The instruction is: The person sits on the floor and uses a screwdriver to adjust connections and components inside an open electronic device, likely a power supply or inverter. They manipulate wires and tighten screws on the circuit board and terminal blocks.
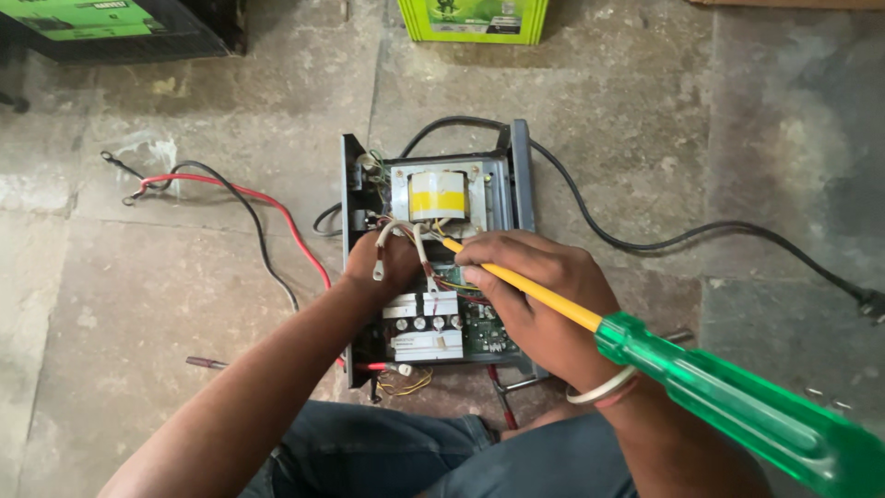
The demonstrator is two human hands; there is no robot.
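An open black metal chassis point(522, 175) lies on the stone floor between my knees. Inside are a transformer with yellow tape point(437, 194), a green circuit board point(484, 332) and a white block with round parts point(422, 337). My left hand point(378, 267) is inside the chassis, closed around a bundle of wires, and a white wire with a ring end drapes over it. My right hand point(539, 300) hovers over the board, fingers pinching the yellow shaft of a long screwdriver point(728, 397) near its tip. The green handle runs off to the lower right.
A red lead point(277, 210) and a black lead point(249, 214) trail left from the chassis. A black power cord point(701, 231) runs right to a plug point(871, 302). A green box point(475, 20) and a dark box point(120, 28) stand at the back. A small tool point(207, 362) lies left.
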